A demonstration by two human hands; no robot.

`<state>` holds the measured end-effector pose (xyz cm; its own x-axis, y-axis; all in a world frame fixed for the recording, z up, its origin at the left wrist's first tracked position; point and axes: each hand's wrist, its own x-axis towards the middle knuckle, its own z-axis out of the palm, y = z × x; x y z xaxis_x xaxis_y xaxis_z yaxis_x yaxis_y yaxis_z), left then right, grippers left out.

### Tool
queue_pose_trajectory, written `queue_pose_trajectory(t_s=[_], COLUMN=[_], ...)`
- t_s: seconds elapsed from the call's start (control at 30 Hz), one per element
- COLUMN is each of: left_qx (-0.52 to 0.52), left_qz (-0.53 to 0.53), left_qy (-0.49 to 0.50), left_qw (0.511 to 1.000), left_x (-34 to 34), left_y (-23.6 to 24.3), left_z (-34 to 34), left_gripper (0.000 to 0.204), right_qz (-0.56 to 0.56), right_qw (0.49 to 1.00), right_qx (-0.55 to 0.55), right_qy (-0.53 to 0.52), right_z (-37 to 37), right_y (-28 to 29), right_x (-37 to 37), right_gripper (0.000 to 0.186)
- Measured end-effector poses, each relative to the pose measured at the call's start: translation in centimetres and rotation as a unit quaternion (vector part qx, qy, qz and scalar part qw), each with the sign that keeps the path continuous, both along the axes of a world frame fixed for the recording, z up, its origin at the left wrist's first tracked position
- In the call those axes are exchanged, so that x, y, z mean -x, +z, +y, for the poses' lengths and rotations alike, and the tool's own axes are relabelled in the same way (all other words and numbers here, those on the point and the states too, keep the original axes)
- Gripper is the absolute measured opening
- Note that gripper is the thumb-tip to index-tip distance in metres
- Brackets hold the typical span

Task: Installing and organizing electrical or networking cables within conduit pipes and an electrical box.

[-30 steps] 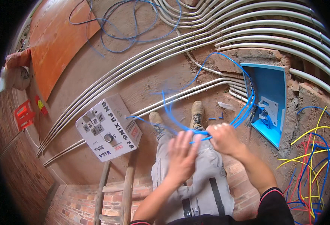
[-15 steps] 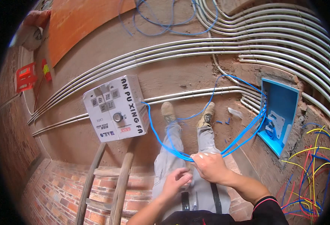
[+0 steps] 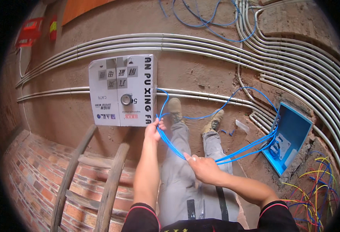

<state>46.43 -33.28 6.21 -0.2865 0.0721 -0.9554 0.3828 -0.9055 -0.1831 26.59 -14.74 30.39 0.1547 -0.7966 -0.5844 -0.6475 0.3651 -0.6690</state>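
Several strands of blue cable (image 3: 245, 148) run from a blue metal junction box (image 3: 291, 127) at the right to my right hand (image 3: 205, 169), whose fingers are wrapped round the bundle. From there the strands continue up and left to my left hand (image 3: 154, 130), closed on the cable beside the cardboard cable box (image 3: 114, 91). One strand enters that white box through its right side. A roll of tape (image 3: 126, 99) lies on top of the box. Inside the junction box a pale plate (image 3: 283, 146) and coiled blue cable show.
White conduits (image 3: 201, 43) cross the floor and curve down at the right. A wooden ladder (image 3: 110, 181) lies at lower left by brickwork. Loose coloured wires (image 3: 313, 189) stick out at lower right. More blue cable (image 3: 204, 24) loops at the top.
My left hand has moved up and left from near my lap and closed on the cable beside the cardboard box. My right hand keeps its hold on the bundle. The view has shifted.
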Motion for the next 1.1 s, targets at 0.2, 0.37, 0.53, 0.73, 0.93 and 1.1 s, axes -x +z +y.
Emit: queue_pose_trajectory(t_s=[0.2,0.37,0.53,0.73,0.93,1.1], left_qx=[0.0,0.051,0.135,0.229,0.148,0.051], left_qz=[0.03,0.086,-0.062,-0.137,-0.096,-0.119], left_qy=[-0.071,-0.12,-0.187,-0.346,-0.462,-0.324], left_qw=[0.997,0.988,0.971,0.899,0.869,0.937], left_x=[2.6,3.0,8.4,6.4,6.0,3.8], left_y=[-2.7,-5.4,-7.5,-6.8,-7.4,-8.8], left_z=[0.4,-1.3,-0.5,-2.5,-4.9,-6.7], left_gripper=[0.031,0.024,0.017,0.022,0.021,0.024], right_qz=[-0.017,-0.033,0.094,0.114,0.295,0.289], right_qw=[0.998,0.993,0.995,0.969,0.919,0.921], right_qx=[-0.064,-0.103,-0.041,-0.219,-0.253,-0.22], right_qy=[0.021,0.042,-0.008,-0.015,-0.066,-0.142], right_z=[0.5,2.0,3.3,12.9,23.1,28.3], right_y=[-1.0,-1.4,-1.3,2.1,3.4,2.9], right_x=[0.6,1.3,3.5,9.1,22.2,28.6], right_gripper=[0.056,0.058,0.06,0.025,0.013,0.019])
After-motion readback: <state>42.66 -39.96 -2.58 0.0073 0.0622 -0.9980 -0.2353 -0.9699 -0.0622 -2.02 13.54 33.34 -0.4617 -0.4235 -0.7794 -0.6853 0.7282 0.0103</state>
